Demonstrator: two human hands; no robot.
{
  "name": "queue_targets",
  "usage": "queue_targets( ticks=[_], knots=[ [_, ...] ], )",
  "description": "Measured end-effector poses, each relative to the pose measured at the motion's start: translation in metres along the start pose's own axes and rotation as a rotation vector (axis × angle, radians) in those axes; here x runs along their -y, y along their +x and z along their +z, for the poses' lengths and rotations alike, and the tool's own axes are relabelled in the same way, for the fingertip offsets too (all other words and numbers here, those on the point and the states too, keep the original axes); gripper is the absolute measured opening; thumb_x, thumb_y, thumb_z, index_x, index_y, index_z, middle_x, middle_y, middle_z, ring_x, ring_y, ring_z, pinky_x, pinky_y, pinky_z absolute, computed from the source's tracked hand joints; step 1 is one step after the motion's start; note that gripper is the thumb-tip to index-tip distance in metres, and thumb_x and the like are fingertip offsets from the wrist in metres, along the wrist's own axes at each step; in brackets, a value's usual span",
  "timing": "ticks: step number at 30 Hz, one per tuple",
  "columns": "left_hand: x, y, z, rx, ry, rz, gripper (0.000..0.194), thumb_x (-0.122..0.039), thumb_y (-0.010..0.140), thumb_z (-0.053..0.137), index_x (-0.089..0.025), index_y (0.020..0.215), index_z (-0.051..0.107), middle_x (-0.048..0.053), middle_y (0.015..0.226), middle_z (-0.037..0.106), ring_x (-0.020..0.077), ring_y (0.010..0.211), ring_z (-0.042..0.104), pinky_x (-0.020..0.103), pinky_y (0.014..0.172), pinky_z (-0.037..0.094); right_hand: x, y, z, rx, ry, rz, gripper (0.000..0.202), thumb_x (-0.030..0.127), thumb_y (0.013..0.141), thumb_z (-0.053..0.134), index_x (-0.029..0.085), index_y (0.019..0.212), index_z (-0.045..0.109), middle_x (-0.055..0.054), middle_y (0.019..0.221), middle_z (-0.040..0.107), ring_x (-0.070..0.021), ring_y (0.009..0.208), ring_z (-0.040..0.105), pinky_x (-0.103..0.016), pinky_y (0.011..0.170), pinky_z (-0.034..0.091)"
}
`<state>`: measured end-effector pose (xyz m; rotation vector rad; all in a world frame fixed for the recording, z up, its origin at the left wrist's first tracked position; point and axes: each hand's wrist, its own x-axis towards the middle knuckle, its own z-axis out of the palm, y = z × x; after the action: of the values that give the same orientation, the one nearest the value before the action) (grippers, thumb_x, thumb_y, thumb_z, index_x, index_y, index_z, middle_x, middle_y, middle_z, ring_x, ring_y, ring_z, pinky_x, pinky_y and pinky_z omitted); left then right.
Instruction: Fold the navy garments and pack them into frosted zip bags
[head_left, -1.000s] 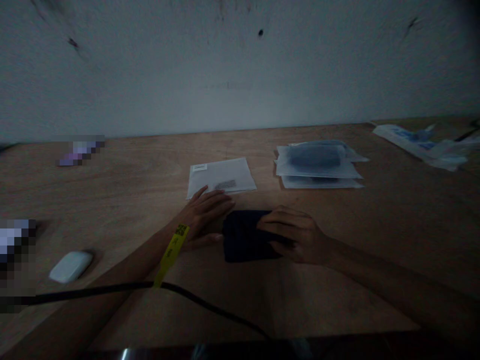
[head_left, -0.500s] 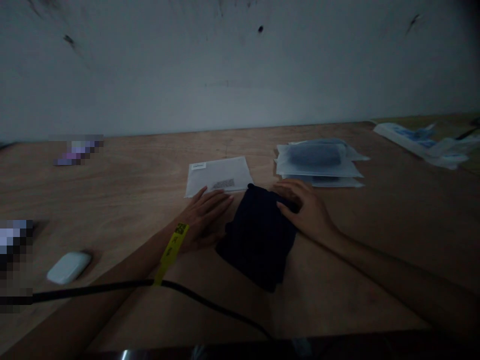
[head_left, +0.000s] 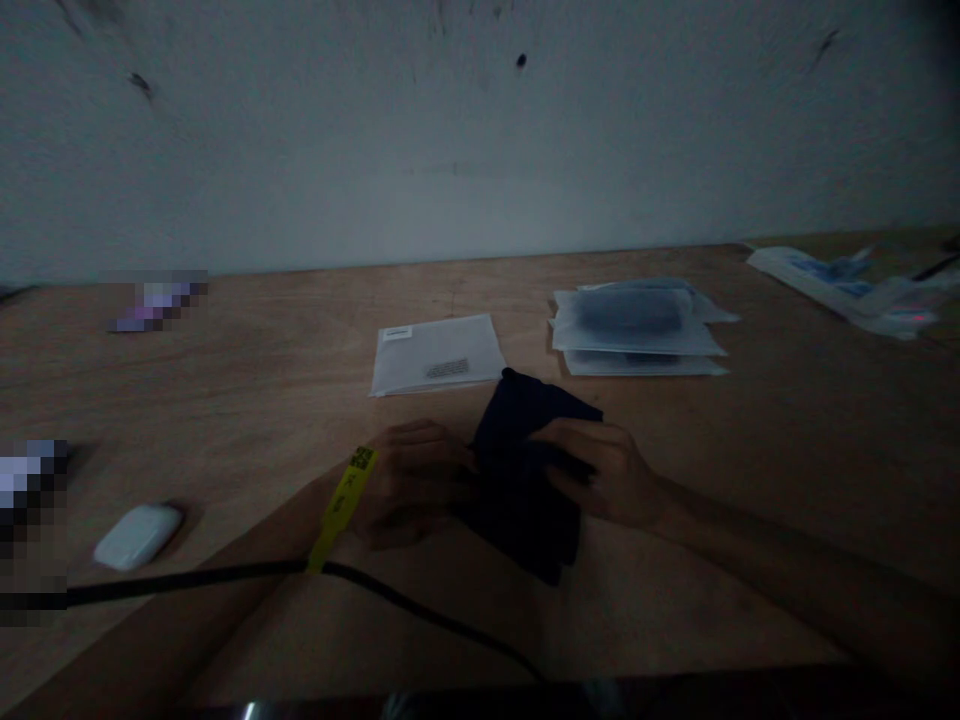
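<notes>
A dark navy piece of folded cloth [head_left: 517, 520] lies on the wooden table in front of me, its exact kind hard to make out in the dim light. On its left edge, my left hand [head_left: 416, 480] has curled fingers closed at the fabric, the tips partly lost in shadow. My right hand [head_left: 600, 465] grips the right side, thumb and fingers closed on a fold. Just beyond the cloth rests a flat, frosted plastic bag [head_left: 442, 352] with a small white label and printed text.
Frosted bags with dark contents [head_left: 634, 325] are stacked at back right. Crumpled plastic packaging [head_left: 847, 290] lies far right. On the left are a white earbud-type case [head_left: 139, 536] and pixelated items. A black cable [head_left: 420, 603] with a yellow tag [head_left: 341, 510] crosses the foreground.
Both hands have come nearer to me and onto the cloth's sides. My left fingers went from outstretched to curled, my right hand closed on the fabric, and the cloth looks narrower.
</notes>
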<state>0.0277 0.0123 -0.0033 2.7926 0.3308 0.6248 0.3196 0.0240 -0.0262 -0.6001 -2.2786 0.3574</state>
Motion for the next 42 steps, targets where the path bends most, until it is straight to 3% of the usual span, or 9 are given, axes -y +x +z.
queue_targets(
  ticks=[5,9,12,16,21,24,30,36,42],
  knots=[
    [0.001,0.003,-0.007,0.005,-0.087,-0.019,0.027,-0.028,0.095,0.043,-0.017,0.104,0.066,0.014,0.114,0.069,0.0284,0.114,0.060,0.047,0.101,0.047,-0.008,0.002,-0.006,-0.194,0.360,0.513,0.012,0.034,0.085,0.067,0.023,0.085,0.063,0.002,0.067,0.060,-0.0140,0.054,0.056,-0.025,0.046,0.042],
    [0.009,-0.004,-0.013,-0.094,-0.066,-0.084,0.024,-0.028,0.095,0.044,-0.018,0.080,0.060,0.009,0.084,0.068,0.0231,0.087,0.064,0.041,0.084,0.052,-0.013,0.007,-0.011,-0.361,0.664,0.657,0.053,0.033,0.075,0.073,0.029,0.126,0.056,0.001,0.081,0.064,-0.0163,0.062,0.059,-0.026,0.052,0.045],
    [0.020,-0.017,-0.016,-0.109,0.019,-0.149,0.023,-0.024,0.091,0.052,-0.018,0.069,0.055,0.005,0.072,0.062,0.0193,0.076,0.060,0.035,0.073,0.049,-0.023,0.008,-0.017,-0.446,0.573,0.636,0.061,0.025,0.070,0.069,0.030,0.129,0.054,0.001,0.091,0.065,-0.0183,0.074,0.061,-0.029,0.061,0.047],
    [0.036,-0.035,-0.024,-0.015,0.136,-0.252,0.026,-0.022,0.086,0.055,-0.018,0.061,0.049,0.005,0.075,0.058,0.0180,0.074,0.056,0.032,0.070,0.046,-0.039,0.006,-0.027,-0.414,0.189,0.600,0.019,0.027,0.071,0.062,0.024,0.090,0.063,0.000,0.084,0.063,-0.0207,0.078,0.059,-0.033,0.067,0.047],
    [0.045,-0.052,-0.036,0.031,0.155,-0.344,0.009,-0.023,0.082,0.057,-0.017,0.088,0.062,0.009,0.101,0.062,0.0214,0.092,0.061,0.034,0.081,0.052,-0.051,-0.003,-0.035,-0.260,-0.208,0.493,0.017,0.034,0.079,0.062,0.024,0.069,0.052,-0.002,0.073,0.057,-0.0214,0.068,0.057,-0.036,0.061,0.047],
    [0.049,-0.065,-0.038,-0.035,0.283,-0.411,0.023,-0.025,0.090,0.058,-0.020,0.111,0.062,0.009,0.110,0.062,0.0224,0.101,0.062,0.036,0.088,0.054,-0.055,-0.008,-0.035,-0.165,-0.276,0.456,0.006,0.026,0.078,0.062,0.024,0.078,0.056,-0.004,0.081,0.063,-0.0233,0.073,0.061,-0.040,0.066,0.052],
    [0.054,-0.081,-0.036,-0.107,0.356,-0.553,0.029,-0.041,0.095,0.060,-0.020,0.115,0.063,0.008,0.109,0.064,0.0216,0.099,0.065,0.035,0.088,0.055,-0.056,-0.009,-0.032,-0.040,-0.291,0.342,0.057,0.022,0.084,0.061,0.021,0.139,0.047,-0.011,0.127,0.064,-0.0295,0.114,0.060,-0.052,0.096,0.049],
    [0.054,-0.078,-0.038,-0.218,0.272,-0.598,0.019,-0.035,0.096,0.061,-0.019,0.102,0.068,0.005,0.097,0.068,0.0166,0.090,0.065,0.028,0.083,0.053,-0.058,-0.004,-0.036,0.039,-0.285,0.292,0.021,0.040,0.094,0.060,0.023,0.103,0.069,-0.006,0.106,0.072,-0.0274,0.100,0.064,-0.051,0.091,0.049],
    [0.049,-0.072,-0.040,-0.429,0.113,-0.687,0.020,-0.037,0.094,0.061,-0.018,0.093,0.066,0.005,0.095,0.067,0.0182,0.090,0.063,0.032,0.085,0.051,-0.050,0.000,-0.040,-0.138,-0.260,0.252,0.019,0.035,0.096,0.058,0.024,0.099,0.073,-0.006,0.099,0.072,-0.0250,0.095,0.066,-0.045,0.085,0.054]
  ],
)
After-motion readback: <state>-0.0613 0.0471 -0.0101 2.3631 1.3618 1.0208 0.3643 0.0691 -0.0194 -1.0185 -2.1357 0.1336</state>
